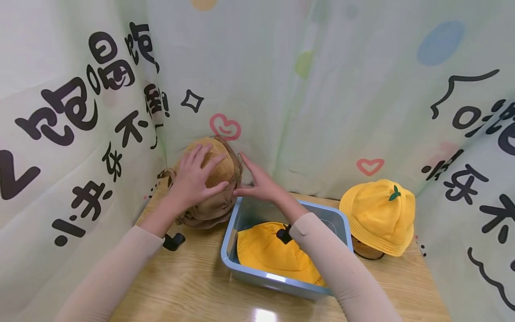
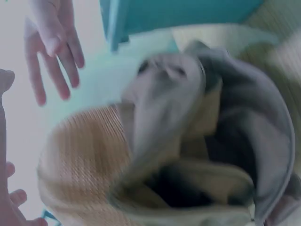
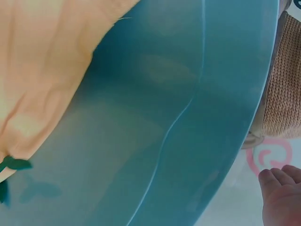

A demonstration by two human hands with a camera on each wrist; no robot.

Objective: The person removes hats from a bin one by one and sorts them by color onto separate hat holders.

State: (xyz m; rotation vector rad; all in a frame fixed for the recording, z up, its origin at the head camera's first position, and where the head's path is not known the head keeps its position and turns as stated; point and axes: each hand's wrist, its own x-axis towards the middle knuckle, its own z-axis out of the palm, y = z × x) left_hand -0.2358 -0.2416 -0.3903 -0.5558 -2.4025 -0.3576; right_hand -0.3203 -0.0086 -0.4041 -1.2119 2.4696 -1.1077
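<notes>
Containers first: what sits near your hands?

You have one blue bin (image 1: 281, 287), partly under your right forearm and nearer to you than your right hand (image 1: 261, 185). It holds a yellow hat (image 1: 273, 252), whose green leaves show in your right wrist view.

Anything beside it?

A second yellow hat (image 1: 380, 214) is to the right of your right forearm, just outside the bin, a green sprout on its crown.

How do you hold your arms?

Both reach forward and draw together. Your left hand (image 1: 197, 176) is over a tan knit hat (image 1: 225, 167), fingers spread; I can't tell whether they touch it. Your right hand is just right of it, apart, thumb and fingers parted, gripping nothing.

So where is that knit hat?

Between your hands, left of the bin, with brown cloth (image 1: 213, 212) against it.
</notes>
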